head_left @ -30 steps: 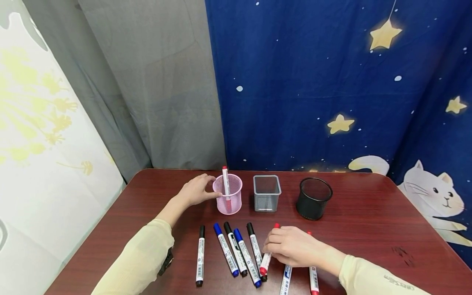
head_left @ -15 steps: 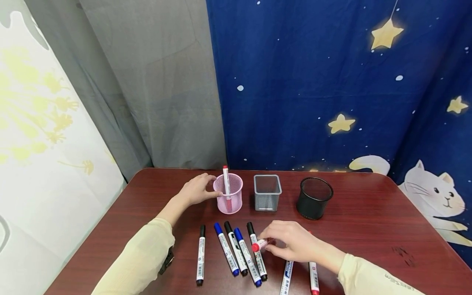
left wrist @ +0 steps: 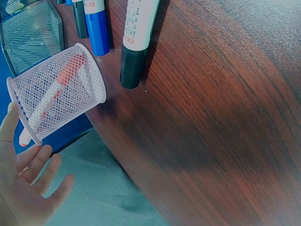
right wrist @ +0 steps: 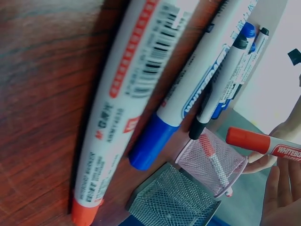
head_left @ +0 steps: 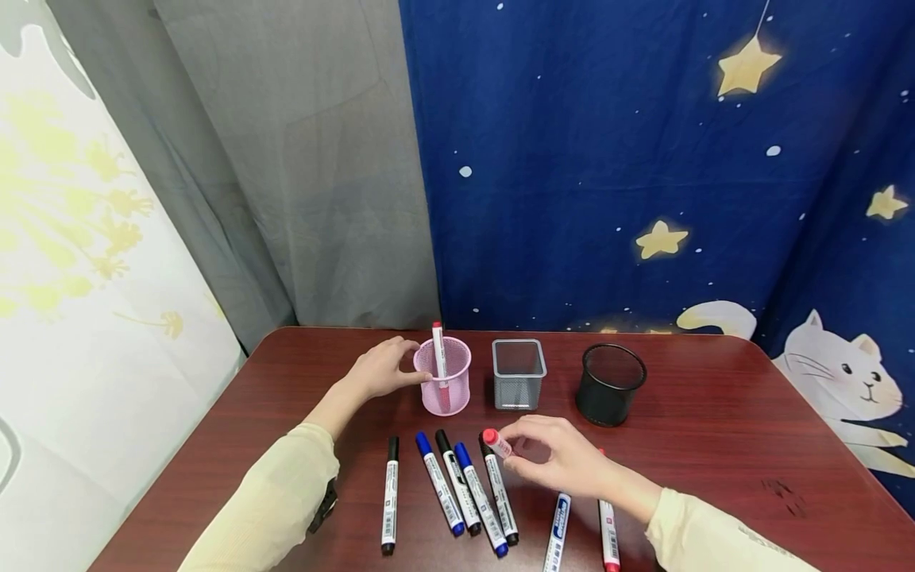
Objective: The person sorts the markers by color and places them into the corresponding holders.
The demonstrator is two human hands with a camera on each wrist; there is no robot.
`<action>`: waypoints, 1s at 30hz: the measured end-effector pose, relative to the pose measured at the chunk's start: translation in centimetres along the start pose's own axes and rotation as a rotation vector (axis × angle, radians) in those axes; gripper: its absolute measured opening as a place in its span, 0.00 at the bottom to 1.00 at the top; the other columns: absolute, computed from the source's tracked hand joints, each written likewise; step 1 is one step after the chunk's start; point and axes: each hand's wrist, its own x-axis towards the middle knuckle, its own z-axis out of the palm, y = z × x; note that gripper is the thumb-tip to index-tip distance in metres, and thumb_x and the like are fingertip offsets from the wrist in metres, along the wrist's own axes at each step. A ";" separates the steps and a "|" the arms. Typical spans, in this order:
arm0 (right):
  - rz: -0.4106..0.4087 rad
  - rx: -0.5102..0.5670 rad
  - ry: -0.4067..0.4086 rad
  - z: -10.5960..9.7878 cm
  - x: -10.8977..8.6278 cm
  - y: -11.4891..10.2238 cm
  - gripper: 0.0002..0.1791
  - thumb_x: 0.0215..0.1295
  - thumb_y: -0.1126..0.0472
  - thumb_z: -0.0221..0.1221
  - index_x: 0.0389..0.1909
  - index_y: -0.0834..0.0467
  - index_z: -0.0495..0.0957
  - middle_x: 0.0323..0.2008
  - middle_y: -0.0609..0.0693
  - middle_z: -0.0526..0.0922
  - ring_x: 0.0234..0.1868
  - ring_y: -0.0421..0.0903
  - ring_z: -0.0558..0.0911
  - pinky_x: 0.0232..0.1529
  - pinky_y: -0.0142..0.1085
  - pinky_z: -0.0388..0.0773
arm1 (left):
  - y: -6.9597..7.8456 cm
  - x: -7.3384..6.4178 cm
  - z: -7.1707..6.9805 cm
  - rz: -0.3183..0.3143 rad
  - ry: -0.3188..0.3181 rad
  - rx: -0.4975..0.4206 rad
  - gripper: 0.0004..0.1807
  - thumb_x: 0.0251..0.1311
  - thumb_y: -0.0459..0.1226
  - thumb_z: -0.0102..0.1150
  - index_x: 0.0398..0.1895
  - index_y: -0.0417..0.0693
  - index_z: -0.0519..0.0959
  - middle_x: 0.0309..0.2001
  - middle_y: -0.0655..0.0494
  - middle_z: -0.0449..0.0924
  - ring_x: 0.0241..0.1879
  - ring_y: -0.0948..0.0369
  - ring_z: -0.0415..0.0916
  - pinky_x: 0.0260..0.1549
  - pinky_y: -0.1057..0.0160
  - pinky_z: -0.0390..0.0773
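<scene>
My left hand (head_left: 382, 369) holds the rim of the pink mesh pen cup (head_left: 460, 389) between thumb and fingers. One red whiteboard marker (head_left: 439, 349) stands leaning inside that cup; its lower end shows through the mesh in the left wrist view. A second red whiteboard marker (head_left: 496, 442) is pinched by my right hand (head_left: 561, 457), raised off the table with its red end toward the pink cup. Below the hands lie several capped markers, including a black marker (head_left: 389, 500), a blue marker (head_left: 439, 485) and, at the right, another red marker (head_left: 608, 532).
A square grey mesh cup (head_left: 518, 385) stands right of the pink one, and a round black mesh cup (head_left: 608, 389) beyond it. Curtains hang behind the table (head_left: 715, 413). Dark smudges mark the tabletop at right.
My right hand has lifted the red marker off the table and carried it up and slightly left, away from the row. My left hand stays at the pink cup.
</scene>
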 end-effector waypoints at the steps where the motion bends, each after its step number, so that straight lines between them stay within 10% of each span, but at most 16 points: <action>1: 0.006 0.012 0.013 -0.1 0.2 -0.3 0.17 0.47 0.70 0.63 0.40 0.57 0.75 0.31 0.44 0.77 0.31 0.39 0.76 0.29 0.33 0.74 | 0.0 0.0 0.0 -0.001 0.000 0.000 0.34 0.44 0.56 0.60 0.50 0.44 0.73 0.42 0.50 0.72 0.45 0.54 0.70 0.40 0.50 0.70; 30: 0.353 0.087 0.168 -0.6 5.3 -2.0 0.12 0.51 0.70 0.61 0.39 0.63 0.76 0.30 0.51 0.79 0.31 0.42 0.78 0.30 0.36 0.75 | -0.2 0.0 0.3 -0.005 0.006 0.004 0.34 0.44 0.57 0.60 0.51 0.44 0.72 0.43 0.50 0.72 0.46 0.54 0.69 0.42 0.51 0.70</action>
